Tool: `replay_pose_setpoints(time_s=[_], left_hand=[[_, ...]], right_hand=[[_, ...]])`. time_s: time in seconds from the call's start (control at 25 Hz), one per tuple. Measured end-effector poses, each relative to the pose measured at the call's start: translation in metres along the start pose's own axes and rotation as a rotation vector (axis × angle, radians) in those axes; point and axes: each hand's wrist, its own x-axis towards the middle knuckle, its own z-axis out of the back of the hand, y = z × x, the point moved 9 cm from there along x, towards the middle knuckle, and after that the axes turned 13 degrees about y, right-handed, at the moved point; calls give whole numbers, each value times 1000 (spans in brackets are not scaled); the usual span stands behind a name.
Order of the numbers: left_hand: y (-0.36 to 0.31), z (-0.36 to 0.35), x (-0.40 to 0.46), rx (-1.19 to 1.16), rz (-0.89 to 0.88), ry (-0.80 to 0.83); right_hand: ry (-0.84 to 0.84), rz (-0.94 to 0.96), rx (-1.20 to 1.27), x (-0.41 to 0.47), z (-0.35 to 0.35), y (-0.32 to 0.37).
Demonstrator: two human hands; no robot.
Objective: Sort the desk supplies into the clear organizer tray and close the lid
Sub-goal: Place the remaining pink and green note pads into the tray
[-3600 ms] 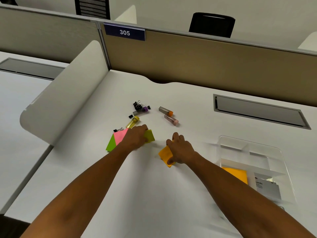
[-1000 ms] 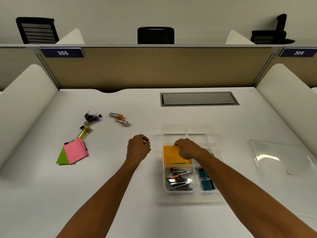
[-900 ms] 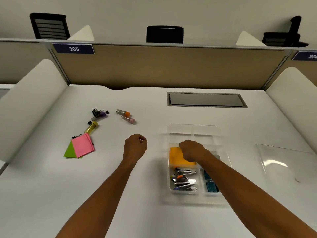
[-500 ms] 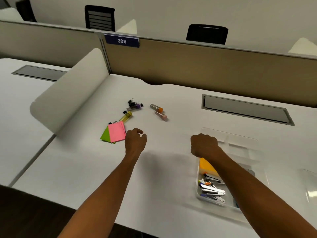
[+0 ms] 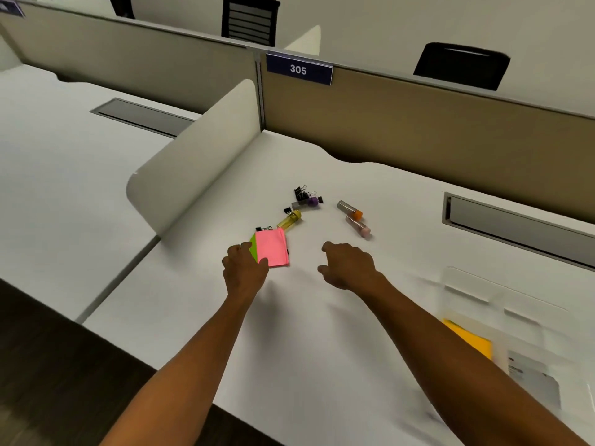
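Note:
A pink sticky-note pad (image 5: 273,247) lies on a green pad (image 5: 253,247) on the white desk. My left hand (image 5: 245,268) reaches over their near left corner, fingers loosely curled, holding nothing that I can see. My right hand (image 5: 347,265) hovers empty to the right of the pads, fingers relaxed. Beyond lie a yellow tube (image 5: 289,219), a purple-capped tube (image 5: 307,202), an orange-capped tube (image 5: 349,210), a pink-capped tube (image 5: 358,225) and black binder clips (image 5: 301,192). The clear organizer tray (image 5: 512,317) sits at the lower right with an orange pad (image 5: 471,341) inside.
A curved white side divider (image 5: 196,156) stands left of the supplies. A tan partition with the sign 305 (image 5: 298,69) closes the back. A grey cable hatch (image 5: 515,230) is set into the desk at the right. The desk's front edge runs below my arms.
The view has swung left. My left hand moved forward to the pink and green pads. My right hand left the tray and came across toward the supplies, opening.

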Motion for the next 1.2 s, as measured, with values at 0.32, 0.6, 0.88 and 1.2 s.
replay_pose_setpoints(time_s=[0.32,0.6,0.88,1.2], left_hand=[[24,4,48,-86,-39,137],[17,-1,57,0,-104,133],[19,-11,53,-100,-48,175],[28,-6,45,-426,18,168]], right_hand=[[-109,91,264,58,0,66],[-13,-29,560,105,-22,69],[37,-27,558,118,-41,74],[29,-17,716,112,-42,62]])
